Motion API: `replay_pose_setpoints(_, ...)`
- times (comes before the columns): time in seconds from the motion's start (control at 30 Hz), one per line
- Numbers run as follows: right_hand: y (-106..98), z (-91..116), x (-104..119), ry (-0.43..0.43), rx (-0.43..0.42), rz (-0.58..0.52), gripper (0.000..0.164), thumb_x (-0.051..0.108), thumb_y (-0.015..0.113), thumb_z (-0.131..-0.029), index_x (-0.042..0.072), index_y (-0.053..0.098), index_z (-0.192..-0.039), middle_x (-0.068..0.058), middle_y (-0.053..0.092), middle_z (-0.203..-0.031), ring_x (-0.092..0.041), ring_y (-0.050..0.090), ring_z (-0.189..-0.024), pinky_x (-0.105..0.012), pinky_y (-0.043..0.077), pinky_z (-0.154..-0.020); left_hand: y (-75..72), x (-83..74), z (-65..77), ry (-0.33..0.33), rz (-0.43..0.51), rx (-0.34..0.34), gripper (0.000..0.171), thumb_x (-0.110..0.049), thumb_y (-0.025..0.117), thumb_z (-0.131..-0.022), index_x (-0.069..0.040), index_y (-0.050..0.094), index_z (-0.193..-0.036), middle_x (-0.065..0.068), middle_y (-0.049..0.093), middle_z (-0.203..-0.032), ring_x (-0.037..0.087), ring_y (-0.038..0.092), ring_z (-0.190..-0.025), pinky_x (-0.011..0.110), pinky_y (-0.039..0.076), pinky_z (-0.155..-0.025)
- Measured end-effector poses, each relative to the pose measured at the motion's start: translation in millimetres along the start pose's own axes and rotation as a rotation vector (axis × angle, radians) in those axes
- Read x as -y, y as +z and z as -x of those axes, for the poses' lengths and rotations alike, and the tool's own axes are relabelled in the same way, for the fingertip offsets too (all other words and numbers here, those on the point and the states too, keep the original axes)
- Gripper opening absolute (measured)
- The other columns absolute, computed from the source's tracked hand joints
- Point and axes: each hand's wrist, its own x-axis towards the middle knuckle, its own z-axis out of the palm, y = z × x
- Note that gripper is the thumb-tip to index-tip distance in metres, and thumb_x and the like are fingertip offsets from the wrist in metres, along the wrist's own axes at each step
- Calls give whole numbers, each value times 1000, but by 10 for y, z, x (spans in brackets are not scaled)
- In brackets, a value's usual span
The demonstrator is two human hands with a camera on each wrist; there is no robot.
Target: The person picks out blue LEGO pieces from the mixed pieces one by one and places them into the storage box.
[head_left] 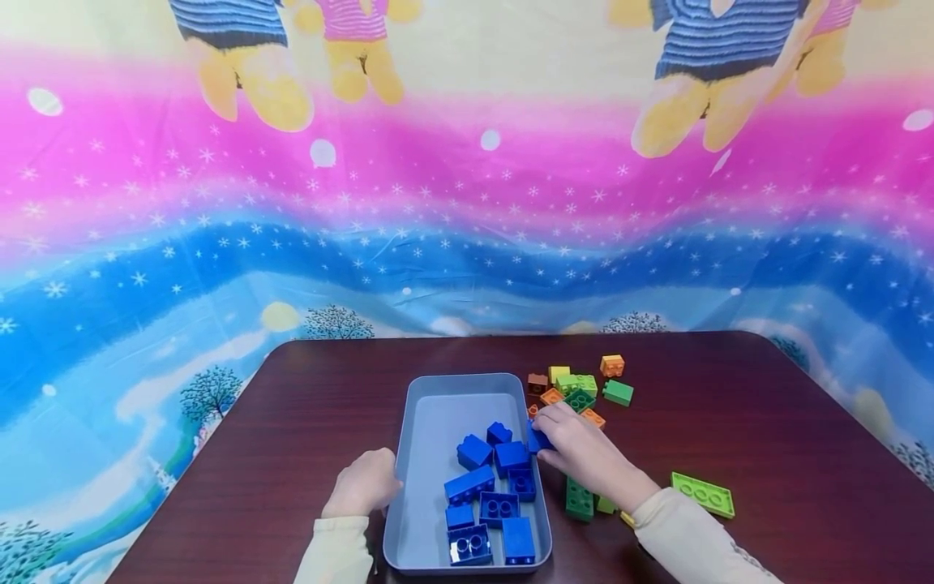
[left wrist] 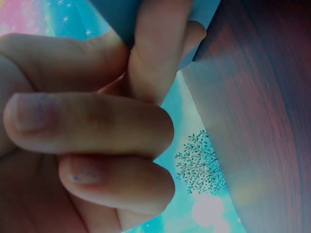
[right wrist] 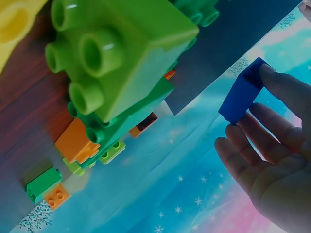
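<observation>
A grey-blue tray (head_left: 436,426) stands on the dark table with several blue building bricks (head_left: 469,484) lying loose in its middle and near half. At its left side, my left hand (head_left: 367,480) grips the wall between thumb and index finger; in the left wrist view the other fingers curl in beside it. My right hand (head_left: 587,450) is at the tray's right rim. Between its thumb and fingertips it pinches a blue brick (right wrist: 242,93), which in the head view is partly hidden by the fingers.
Right of the tray lie several loose bricks, among them a green brick (head_left: 618,393), an orange brick (head_left: 612,366) and a brown brick (head_left: 537,383). A flat lime-green brick (head_left: 702,495) lies farther right. A patterned cloth (head_left: 467,243) hangs behind the table.
</observation>
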Motion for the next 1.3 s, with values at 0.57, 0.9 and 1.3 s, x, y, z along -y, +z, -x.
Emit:
replay_pose_setpoints(0.57,77,-115,57,-41,-26,14,31,15,76,-71,1,68,-97,-10,70,-96,-21,60,-92,-34,58,-76,-17,-6,12,7,4,-1,19,-2,59,-78,-4,58,-59,10,66,-48,14,57,-42,30,42,-44)
replay_pose_setpoints(0.9,142,-144,81,-51,-3,3,29,13,76,-72,1,68,-97,-10,70,-98,-21,59,-93,-35,58,-78,-15,-2,3,-7,11,19,18,-2,59,-79,-3,58,-61,10,66,-48,14,57,-42,30,42,-45)
replay_pose_setpoints(1.3,186,-151,125,-55,14,3,28,11,76,-71,1,68,-97,-8,70,-97,-19,58,-91,-32,59,-75,-7,-2,-1,-10,11,7,18,-2,59,-78,-4,58,-60,9,65,-48,14,56,-43,30,42,-45)
